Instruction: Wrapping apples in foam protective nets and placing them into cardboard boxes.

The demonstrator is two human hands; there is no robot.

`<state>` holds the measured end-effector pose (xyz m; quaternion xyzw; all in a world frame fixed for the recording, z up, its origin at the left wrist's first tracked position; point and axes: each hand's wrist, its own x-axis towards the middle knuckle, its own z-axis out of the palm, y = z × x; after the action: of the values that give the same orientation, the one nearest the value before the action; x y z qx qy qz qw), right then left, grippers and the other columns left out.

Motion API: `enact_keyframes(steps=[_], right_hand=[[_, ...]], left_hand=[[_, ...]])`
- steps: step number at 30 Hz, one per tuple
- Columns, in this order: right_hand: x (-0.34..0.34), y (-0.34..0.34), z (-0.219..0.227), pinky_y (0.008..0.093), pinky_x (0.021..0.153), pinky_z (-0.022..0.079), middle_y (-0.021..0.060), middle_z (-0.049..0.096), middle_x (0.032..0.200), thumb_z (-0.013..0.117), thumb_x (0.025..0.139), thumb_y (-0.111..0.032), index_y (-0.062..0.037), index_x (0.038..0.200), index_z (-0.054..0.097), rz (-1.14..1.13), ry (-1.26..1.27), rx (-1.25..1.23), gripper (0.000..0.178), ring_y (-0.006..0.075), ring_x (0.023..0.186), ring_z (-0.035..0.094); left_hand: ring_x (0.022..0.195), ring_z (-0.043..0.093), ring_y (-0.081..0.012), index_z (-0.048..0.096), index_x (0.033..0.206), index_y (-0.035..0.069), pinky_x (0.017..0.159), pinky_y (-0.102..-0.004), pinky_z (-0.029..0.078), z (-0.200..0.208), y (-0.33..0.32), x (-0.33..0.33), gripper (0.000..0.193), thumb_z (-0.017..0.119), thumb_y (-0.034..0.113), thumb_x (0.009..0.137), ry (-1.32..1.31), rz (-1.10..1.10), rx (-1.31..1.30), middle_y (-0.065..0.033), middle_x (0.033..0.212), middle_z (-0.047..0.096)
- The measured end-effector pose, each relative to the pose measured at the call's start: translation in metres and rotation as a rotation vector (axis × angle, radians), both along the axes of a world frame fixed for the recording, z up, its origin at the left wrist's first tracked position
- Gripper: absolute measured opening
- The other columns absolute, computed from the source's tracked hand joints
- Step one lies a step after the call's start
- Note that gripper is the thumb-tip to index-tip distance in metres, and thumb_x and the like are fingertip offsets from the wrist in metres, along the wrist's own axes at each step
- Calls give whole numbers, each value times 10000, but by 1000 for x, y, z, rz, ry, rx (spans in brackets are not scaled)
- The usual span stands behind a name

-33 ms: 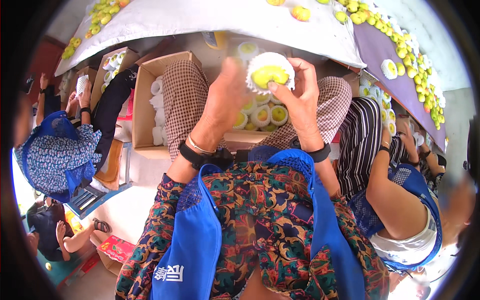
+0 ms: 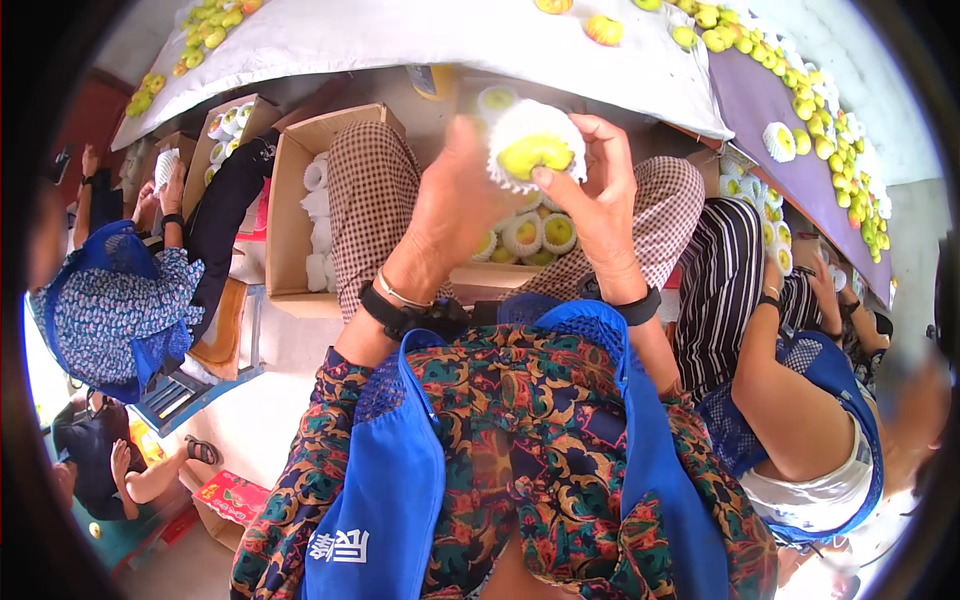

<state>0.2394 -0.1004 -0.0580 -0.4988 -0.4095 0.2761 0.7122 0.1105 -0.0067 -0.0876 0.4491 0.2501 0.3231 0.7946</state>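
Note:
Above my knees, my right hand is closed on a yellow-green apple in a white foam net sleeve. Its thumb presses near the hollow at the apple's bared end. My left hand is upright just left of the apple, its fingers smeared by motion; whether they touch the sleeve cannot be told. Between my knees, below the hands, a cardboard box holds several netted apples, partly hidden by my hands.
Left of my knee stands an open cardboard box with white foam sleeves. Ahead is a white-covered table with loose apples; a purple cloth with many apples lies right. People sit close at left and right.
The apple has tilted slightly in my right hand, and the foam sleeve covers a bit more of its top. Both hands stay in nearly the same place.

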Motion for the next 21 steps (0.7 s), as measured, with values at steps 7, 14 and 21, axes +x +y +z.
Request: enact_keyframes(steps=[7,14,21], right_hand=[[-5,6,-2,398,888,488,159,603,1106,792,676,-61,-58,1166,603,-302,-870,-28,524,334,1031,586],[-16,-1,-20,431,800,487,157,612,1002,762,640,-19,-36,1036,568,-403,-914,52,442,352,927,592],[4,-14,40,401,814,496,133,607,1134,740,758,-150,-46,1247,552,-57,-526,-210,534,301,973,612]], left_hand=[[1255,497,-301,442,1388,58,1086,-489,378,27,-4,0,530,479,422,1004,-484,-46,-462,-112,1351,541],[1139,560,-217,440,1354,11,994,-396,456,20,-8,-5,582,719,152,863,-329,-33,-127,-96,1220,580],[1152,555,-205,404,1383,-38,994,-357,461,20,-1,-21,880,880,186,678,-5,22,265,-133,1241,576]])
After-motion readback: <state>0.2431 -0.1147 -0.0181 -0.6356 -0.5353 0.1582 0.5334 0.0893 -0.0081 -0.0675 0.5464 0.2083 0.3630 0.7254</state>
